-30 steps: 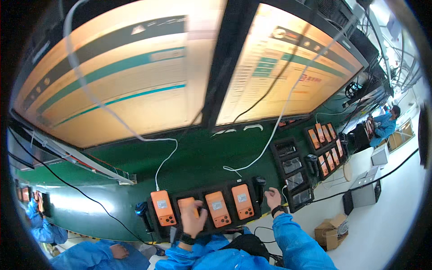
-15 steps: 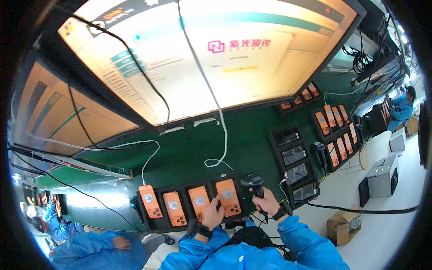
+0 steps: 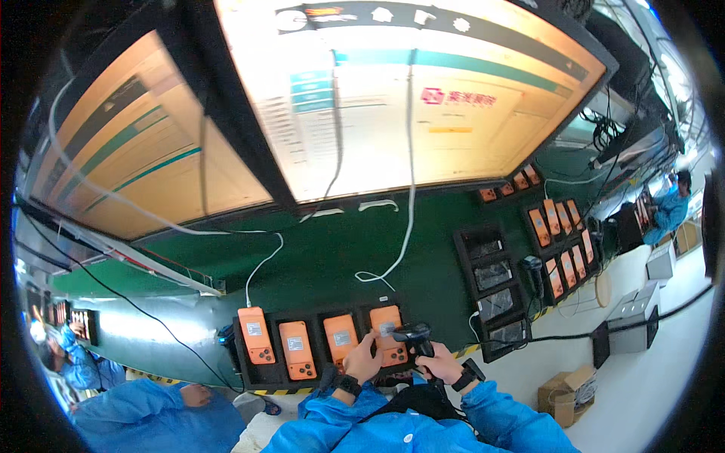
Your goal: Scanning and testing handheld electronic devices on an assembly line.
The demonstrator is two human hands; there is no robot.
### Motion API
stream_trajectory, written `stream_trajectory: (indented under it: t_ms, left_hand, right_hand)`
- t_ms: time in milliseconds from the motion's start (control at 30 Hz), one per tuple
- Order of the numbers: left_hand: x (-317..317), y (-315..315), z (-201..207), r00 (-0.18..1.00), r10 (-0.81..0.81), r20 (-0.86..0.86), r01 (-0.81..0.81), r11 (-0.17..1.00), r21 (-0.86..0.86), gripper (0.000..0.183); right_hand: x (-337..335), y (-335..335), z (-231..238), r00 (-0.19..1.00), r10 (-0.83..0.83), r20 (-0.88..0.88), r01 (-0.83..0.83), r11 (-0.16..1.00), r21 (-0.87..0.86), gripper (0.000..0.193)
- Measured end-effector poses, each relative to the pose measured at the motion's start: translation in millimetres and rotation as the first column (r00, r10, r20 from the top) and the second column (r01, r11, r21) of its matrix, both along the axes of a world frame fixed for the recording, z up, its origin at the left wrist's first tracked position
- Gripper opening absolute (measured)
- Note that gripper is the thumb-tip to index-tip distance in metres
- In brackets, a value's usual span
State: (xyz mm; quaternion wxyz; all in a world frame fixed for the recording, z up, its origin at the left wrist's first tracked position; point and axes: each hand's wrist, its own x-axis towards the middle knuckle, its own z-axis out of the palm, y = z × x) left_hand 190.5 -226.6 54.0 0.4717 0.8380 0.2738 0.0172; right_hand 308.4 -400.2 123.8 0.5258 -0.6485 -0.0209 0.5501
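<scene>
Tabletop in dark green crosses the view, glossy with glare at left, where a co-worker in blue sits by the near edge. Behind the work stand a left monitor and a larger right monitor, both lit; a white cable runs down to the leftmost orange phone, and a loose cable curls on the green farther right. Beyond come a tray of dark slabs, another tray filled with orange phones, and a white floor with a cardboard box, grey boxes and a seated person in blue. Nearer, a black tray holds four orange phones in a row, backs up. The left hand has its fingers half bent at the left edge of the rightmost orange phone; whether they grip it, I cannot tell. That phone lies in the last slot, its long axis running away from the person, far end leaning slightly left, camera lenses toward the person. The right hand is closed round the handle of a black handheld scanner, whose head points left over that phone, the handle slanting down rightward into the palm.
</scene>
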Motion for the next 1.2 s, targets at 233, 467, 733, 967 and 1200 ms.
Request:
stream_trajectory:
  t_ms: [233,467,733,967,1200]
  left_hand:
    - [0,-1,6,0.996,0.009,-0.088,-0.011,1.000,-0.026,0.043]
    - [-1,2,4,1.000,-0.006,-0.007,0.005,0.993,-0.121,0.052]
    - [0,2,-7,0.999,0.032,-0.006,-0.033,0.996,-0.077,0.039]
    - [9,-5,-7,0.994,0.103,0.021,-0.101,0.990,-0.102,0.027]
    - [20,-10,-19,0.955,0.293,0.036,-0.259,0.889,-0.378,0.019]
  right_hand:
    - [-15,5,-1,0.996,-0.084,0.016,0.084,0.996,-0.024,0.020]
    - [-9,6,2,0.974,-0.199,0.103,0.204,0.978,-0.036,0.023]
    - [75,-8,-106,0.927,-0.233,0.294,0.299,0.933,-0.200,0.024]
    - [111,-2,-169,0.647,0.164,0.744,0.260,0.870,-0.418,0.052]
    - [92,40,-107,0.085,0.081,0.993,0.242,0.965,-0.100,0.040]
